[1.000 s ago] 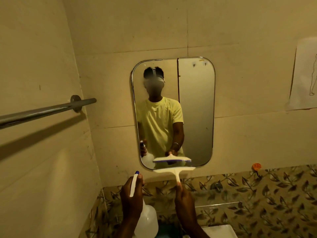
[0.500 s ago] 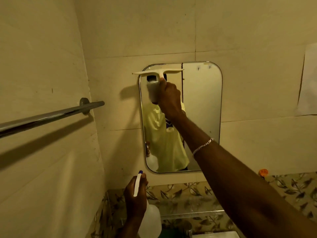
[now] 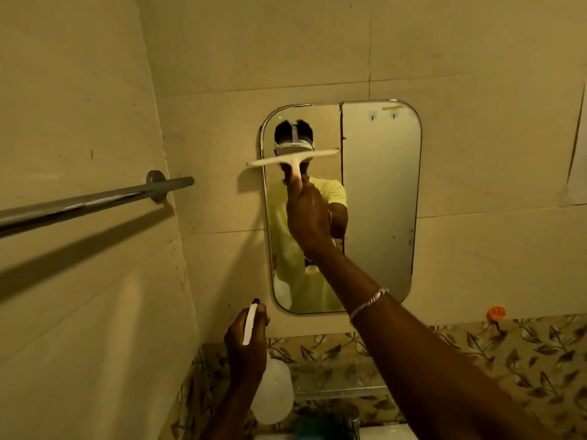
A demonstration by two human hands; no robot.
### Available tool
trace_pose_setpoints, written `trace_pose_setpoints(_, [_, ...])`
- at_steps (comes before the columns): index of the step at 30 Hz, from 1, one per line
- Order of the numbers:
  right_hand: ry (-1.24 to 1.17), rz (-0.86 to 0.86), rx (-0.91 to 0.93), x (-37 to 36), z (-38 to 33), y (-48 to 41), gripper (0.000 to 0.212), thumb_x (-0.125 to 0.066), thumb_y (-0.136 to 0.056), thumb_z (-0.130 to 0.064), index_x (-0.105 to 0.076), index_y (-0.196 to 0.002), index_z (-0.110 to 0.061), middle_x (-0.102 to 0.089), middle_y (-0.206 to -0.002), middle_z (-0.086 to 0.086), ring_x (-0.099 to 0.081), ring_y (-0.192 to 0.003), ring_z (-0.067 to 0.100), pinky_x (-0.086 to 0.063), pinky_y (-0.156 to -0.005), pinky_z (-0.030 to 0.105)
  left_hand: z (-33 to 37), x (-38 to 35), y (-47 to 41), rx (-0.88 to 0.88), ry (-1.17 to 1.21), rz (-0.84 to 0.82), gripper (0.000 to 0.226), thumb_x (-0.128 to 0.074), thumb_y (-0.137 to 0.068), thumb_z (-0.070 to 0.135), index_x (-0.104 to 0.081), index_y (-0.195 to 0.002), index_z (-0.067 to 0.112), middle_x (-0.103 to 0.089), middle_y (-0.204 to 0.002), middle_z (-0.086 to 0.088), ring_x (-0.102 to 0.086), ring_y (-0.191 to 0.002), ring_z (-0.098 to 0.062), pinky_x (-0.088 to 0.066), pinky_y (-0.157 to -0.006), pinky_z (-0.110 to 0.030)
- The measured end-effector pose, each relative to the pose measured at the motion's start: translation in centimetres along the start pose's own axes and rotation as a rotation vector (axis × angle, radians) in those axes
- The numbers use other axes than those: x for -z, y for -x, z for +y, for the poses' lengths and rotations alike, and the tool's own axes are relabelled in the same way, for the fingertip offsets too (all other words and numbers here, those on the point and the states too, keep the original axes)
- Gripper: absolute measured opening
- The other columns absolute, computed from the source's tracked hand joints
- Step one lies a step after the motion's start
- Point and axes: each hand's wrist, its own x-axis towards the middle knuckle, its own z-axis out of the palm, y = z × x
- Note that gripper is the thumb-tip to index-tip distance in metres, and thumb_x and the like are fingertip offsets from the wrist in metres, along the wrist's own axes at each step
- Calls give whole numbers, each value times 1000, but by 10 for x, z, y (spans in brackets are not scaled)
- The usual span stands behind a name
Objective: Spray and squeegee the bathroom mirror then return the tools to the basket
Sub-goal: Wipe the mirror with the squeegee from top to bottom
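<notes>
Head view: the right hand [image 3: 306, 217] is raised to the mirror [image 3: 381, 201], fingers wrapped tight around the handle of the squeegee [image 3: 293, 161]. The handle points up from the fist and the blade sits across its top, so the tool reads as a T. The blade's long axis runs nearly level, its right end a little higher than its left. It lies across the upper left part of the glass, and its left tip reaches past the mirror's rim onto the wall, where it casts a shadow. A bracelet [image 3: 368, 303] circles the right wrist.

Low down, the left hand [image 3: 246, 347] is closed around the neck of the spray bottle [image 3: 274, 392], held upright below the mirror's lower left corner, nozzle aimed toward the wall.

The mirror is a tall rounded rectangle on pale wall tiles, above a band of leaf-patterned tiles [image 3: 476, 354]. A metal towel rail [image 3: 95, 201] runs along the left wall. An orange hook [image 3: 496, 312] sticks to the wall at lower right.
</notes>
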Motion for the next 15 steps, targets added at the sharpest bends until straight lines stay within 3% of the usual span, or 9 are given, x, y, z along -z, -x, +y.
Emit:
trace_pose_setpoints(1, [-26,18,22,-6,15,19,42,-35,-111,-27,-60,-120,5,-67,-112,30,-68,-104,37,-55,-88,47,5,1,-1,-4,12,7,36,-57,-100,32,-74,-82,6,-72,-69,6,-70,-73,-2,-51,-61,-8])
trace_pose_setpoints(2, [-75,37,-2,-13,31,38,34,-39,-112,-25,-63,-114,-1,-70,-100,24,-73,-90,18,-60,-74,34,8,1,-2,-14,22,13,35,-58,-99,30,-74,-83,5,-71,-70,6,-70,-74,0,-51,-62,-6])
trace_pose_setpoints(3, [-146,44,-72,-20,46,58,32,-40,-113,-29,-65,-107,-11,-71,-87,13,-72,-75,2,-55,-59,16,11,1,-2,-24,27,25,32,-57,-97,29,-75,-85,5,-71,-71,7,-70,-75,1,-50,-64,-4])
trace_pose_setpoints(4, [-193,37,-160,-28,61,77,35,-38,-113,-36,-66,-100,-18,-67,-75,1,-67,-63,-6,-47,-46,9,10,3,-2,-26,6,29,31,-56,-96,29,-75,-85,6,-71,-71,6,-70,-76,0,-50,-64,-4])
trace_pose_setpoints(9, [-138,-23,-355,-56,135,167,49,-36,-108,-50,-68,-87,-19,-59,-62,-5,-57,-51,5,-41,-43,15,14,4,-3,44,-9,3,26,-57,-99,27,-72,-83,13,-73,-71,1,-70,-73,-7,-51,-62,-7])
trace_pose_setpoints(10, [-135,-36,-395,-59,147,185,49,-36,-107,-52,-67,-86,-20,-60,-61,-4,-59,-51,5,-44,-44,15,13,4,-3,46,-13,5,27,-57,-99,27,-73,-84,12,-72,-71,2,-70,-73,-6,-52,-62,-8])
trace_pose_setpoints(13, [-143,-100,-538,-59,179,234,41,-40,-106,-49,-68,-92,-23,-69,-71,0,-68,-63,12,-62,-60,35,15,6,-2,50,-23,1,28,-56,-98,32,-73,-84,14,-72,-72,6,-70,-73,-5,-52,-61,-9])
trace_pose_setpoints(15, [-135,-117,-596,-54,195,256,40,-39,-105,-49,-70,-95,-26,-70,-75,-2,-69,-69,12,-60,-62,31,15,6,-2,57,-43,-2,26,-57,-99,31,-73,-84,16,-73,-72,5,-70,-72,-5,-54,-62,-17])
